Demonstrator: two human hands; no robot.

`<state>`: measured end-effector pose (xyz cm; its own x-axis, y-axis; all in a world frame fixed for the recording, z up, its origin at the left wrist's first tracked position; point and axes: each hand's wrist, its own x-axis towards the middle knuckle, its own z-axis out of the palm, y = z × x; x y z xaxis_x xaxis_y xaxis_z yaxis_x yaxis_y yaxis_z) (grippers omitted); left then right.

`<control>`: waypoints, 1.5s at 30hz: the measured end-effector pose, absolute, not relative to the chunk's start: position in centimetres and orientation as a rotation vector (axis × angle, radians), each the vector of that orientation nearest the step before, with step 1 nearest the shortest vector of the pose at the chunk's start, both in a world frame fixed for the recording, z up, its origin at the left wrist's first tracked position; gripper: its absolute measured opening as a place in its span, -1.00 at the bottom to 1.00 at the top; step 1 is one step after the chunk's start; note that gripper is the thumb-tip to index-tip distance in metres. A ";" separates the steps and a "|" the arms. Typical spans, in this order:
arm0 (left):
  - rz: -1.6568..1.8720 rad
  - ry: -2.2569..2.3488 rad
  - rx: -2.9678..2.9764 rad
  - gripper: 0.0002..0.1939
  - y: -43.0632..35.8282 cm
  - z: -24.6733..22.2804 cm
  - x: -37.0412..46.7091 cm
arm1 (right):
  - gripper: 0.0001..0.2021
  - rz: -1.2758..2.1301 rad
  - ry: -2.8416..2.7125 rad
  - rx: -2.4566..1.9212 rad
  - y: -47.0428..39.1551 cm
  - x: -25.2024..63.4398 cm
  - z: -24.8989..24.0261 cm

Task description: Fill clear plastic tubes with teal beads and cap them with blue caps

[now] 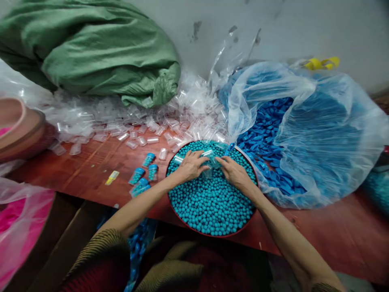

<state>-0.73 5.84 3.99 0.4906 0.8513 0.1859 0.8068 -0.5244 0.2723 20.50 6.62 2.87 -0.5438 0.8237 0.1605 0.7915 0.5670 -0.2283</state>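
A round red bowl (248, 221) full of small teal balls (209, 207) sits at the front edge of the red table. My left hand (191, 165) and my right hand (233, 171) meet over the far half of the bowl. Between them they grip a small clear plastic tube (212, 162), partly filled with teal balls. Another clear tube (207, 153) lies on the balls just behind my left fingers. Three filled, blue-capped tubes (142, 172) lie on the table left of the bowl.
A heap of empty clear tubes (182, 117) lies behind the bowl. A clear plastic bag of blue caps (273, 134) opens at the right. A green woven sack (100, 52) lies at the back left. Pink plastic (18, 219) hangs at the left edge.
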 end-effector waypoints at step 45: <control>0.238 1.495 2.427 -0.75 -2.4 4.2 2.4 | -0.67 0.315 -2.276 -1.307 -1.7 18.9 2.4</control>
<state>2.40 -2.43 4.16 0.4508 0.8926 -0.0068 0.8465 -0.4251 0.3204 18.89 -1.68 2.44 -0.4193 0.8564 0.3012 0.7426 0.5144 -0.4289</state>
